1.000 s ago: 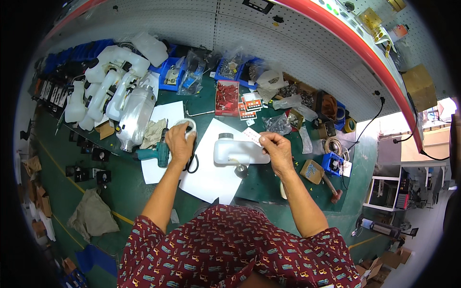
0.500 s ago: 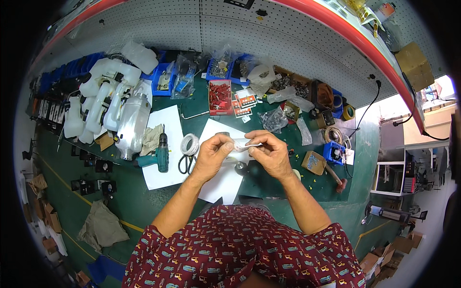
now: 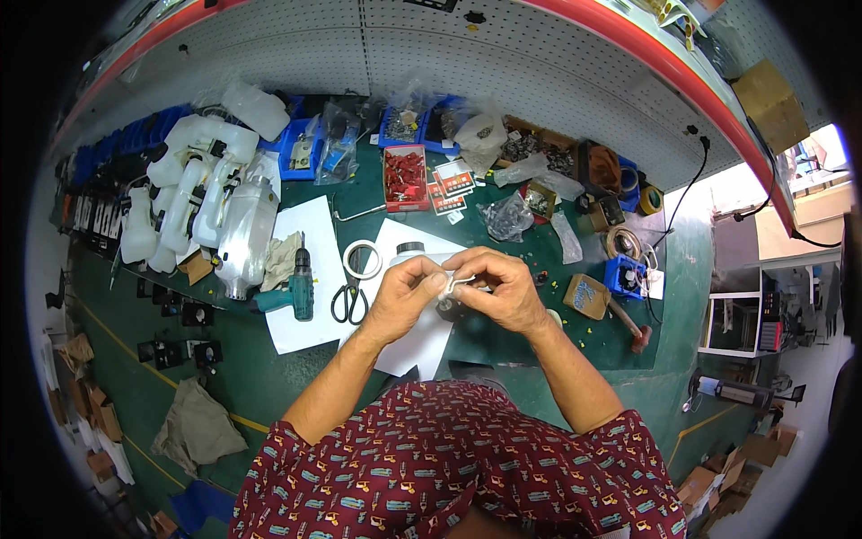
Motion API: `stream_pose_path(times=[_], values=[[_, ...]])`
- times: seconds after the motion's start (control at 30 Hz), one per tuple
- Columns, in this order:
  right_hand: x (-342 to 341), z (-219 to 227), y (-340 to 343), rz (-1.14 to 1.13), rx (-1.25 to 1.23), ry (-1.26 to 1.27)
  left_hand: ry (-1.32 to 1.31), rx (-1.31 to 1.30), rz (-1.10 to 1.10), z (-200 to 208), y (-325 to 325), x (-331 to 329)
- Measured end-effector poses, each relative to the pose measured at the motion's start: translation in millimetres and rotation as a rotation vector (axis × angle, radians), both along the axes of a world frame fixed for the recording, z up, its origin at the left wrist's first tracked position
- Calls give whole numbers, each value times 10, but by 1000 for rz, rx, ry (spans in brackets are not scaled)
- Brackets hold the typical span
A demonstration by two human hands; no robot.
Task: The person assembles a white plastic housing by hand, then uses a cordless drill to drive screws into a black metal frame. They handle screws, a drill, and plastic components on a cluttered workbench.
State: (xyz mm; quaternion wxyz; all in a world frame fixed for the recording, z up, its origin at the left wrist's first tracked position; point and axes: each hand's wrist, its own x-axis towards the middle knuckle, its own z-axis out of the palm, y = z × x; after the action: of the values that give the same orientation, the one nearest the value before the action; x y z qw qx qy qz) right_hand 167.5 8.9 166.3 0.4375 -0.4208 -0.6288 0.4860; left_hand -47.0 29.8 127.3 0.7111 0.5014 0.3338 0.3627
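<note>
Mid-frame, the person's left hand (image 3: pixel 409 298) and right hand (image 3: pixel 505 289) pinch a curled white strip (image 3: pixel 452 285) between them — tugged unevenly, it could tear or crease. Below, a bottle (image 3: pixel 437 258) lies mostly hidden; a dipping wrist might nudge it. Left of centre sit scissors (image 3: pixel 339 306) and tape (image 3: pixel 362 244) — a swinging forearm could snag either.
</note>
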Motion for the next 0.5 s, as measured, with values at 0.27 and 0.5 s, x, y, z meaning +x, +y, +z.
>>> stream_pose_path(times=[0.27, 0.5], values=[[38, 12, -82, -29, 91, -39, 22, -15, -45, 55, -36, 65], [67, 75, -175, -65, 84, -94, 95, -15, -129, 63, 10, 72]])
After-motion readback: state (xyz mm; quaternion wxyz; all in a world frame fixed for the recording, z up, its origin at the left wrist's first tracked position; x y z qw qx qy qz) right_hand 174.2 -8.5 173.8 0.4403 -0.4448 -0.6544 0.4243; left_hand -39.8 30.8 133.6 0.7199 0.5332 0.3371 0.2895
